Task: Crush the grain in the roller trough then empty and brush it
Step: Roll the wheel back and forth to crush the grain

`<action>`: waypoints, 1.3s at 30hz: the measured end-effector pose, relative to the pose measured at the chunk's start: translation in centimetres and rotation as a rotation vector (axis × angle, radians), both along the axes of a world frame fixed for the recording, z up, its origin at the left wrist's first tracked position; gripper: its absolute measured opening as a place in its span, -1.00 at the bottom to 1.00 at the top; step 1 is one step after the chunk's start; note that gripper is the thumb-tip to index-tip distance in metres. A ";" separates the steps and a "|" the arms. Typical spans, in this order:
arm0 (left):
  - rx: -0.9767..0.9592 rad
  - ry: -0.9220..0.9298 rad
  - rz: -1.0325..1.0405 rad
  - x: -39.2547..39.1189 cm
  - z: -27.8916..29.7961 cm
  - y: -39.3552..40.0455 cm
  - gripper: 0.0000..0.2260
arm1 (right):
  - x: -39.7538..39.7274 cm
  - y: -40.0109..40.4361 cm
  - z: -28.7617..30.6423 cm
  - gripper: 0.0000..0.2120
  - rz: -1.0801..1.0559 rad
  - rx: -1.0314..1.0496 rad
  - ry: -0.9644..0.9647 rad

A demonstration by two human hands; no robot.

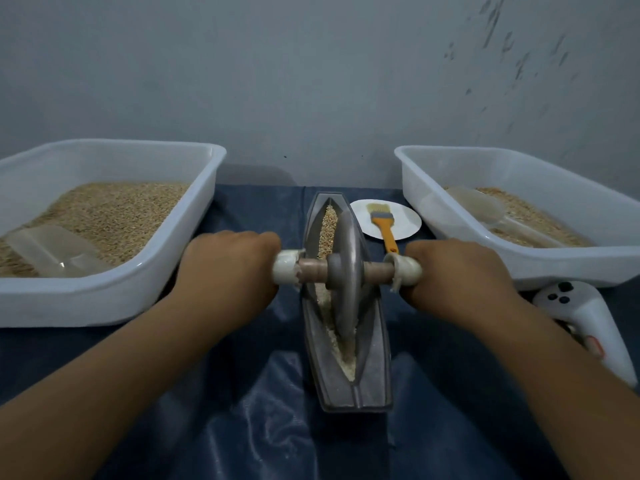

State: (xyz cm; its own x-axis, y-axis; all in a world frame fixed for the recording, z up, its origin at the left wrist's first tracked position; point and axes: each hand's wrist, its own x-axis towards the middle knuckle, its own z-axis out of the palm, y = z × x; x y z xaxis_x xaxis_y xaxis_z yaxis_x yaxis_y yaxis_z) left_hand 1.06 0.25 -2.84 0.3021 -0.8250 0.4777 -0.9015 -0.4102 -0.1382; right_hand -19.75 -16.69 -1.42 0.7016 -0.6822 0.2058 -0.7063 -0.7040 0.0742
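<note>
Head view shows both hands, left (230, 263) and right (457, 268), clenched around the axle ends, keeping the roller wheel (344, 271) upright in the grain-filled trough (375, 372).

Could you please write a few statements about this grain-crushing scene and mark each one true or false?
1. Both hands grip the roller's axle, the left hand on one end and the right hand on the other. True.
2. The roller wheel lies flat on the cloth beside the trough. False: it stands on edge inside the trough.
3. The brush rests on a white plate. True.
4. The left tub holds no grain. False: it holds grain and a clear scoop.
</note>
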 end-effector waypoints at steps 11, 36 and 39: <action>-0.018 0.020 0.057 4.7 0.8 -7.6 -0.85 | 6.3 -7.4 -1.2 -0.76 -0.017 -0.142 -0.144; -0.010 0.052 0.053 3.4 -0.2 -4.8 -0.82 | 4.5 -4.3 -0.8 -0.77 -0.011 -0.147 -0.082; -0.047 0.028 0.061 4.9 0.0 -7.2 -0.84 | 6.4 -6.6 -0.4 -0.70 -0.008 -0.181 -0.090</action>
State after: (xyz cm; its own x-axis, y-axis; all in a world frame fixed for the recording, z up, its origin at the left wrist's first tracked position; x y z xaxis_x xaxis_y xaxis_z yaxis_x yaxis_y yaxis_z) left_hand 5.96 -6.92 -2.84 0.3652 -0.7813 0.5062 -0.8777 -0.4702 -0.0927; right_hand -13.33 -23.33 -1.85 0.6695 -0.6340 0.3871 -0.7214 -0.6793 0.1350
